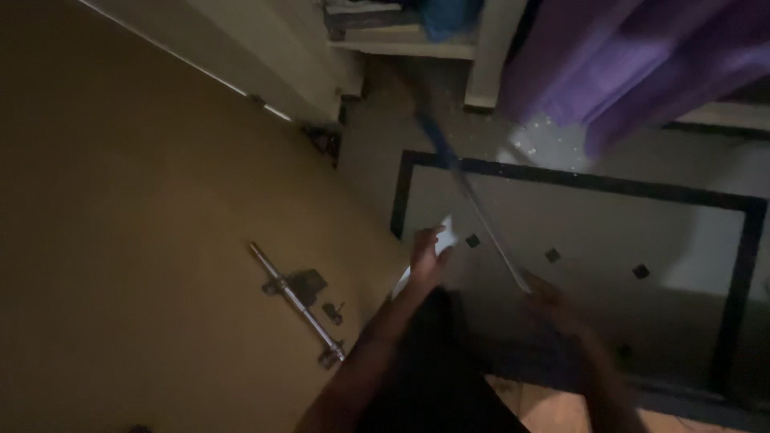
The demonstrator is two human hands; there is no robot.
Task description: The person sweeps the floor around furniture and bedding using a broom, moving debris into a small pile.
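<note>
The view is dim and blurred. My right hand (553, 301) is closed around the lower end of a long thin stick (481, 216). The stick runs up and to the left across the floor, and its far part looks blue (429, 132). My left hand (429, 256) is beside the edge of a tan door (160, 240) and grips a flat white object (446, 232). The white object shows above and below the fingers; what it is cannot be made out.
A metal sliding bolt (297, 301) is fixed on the door. The pale tiled floor (626, 232) has a black border and small black diamonds. A purple curtain (634, 64) hangs at the top right. A white shelf or ledge (417, 44) with things on it lies at the top.
</note>
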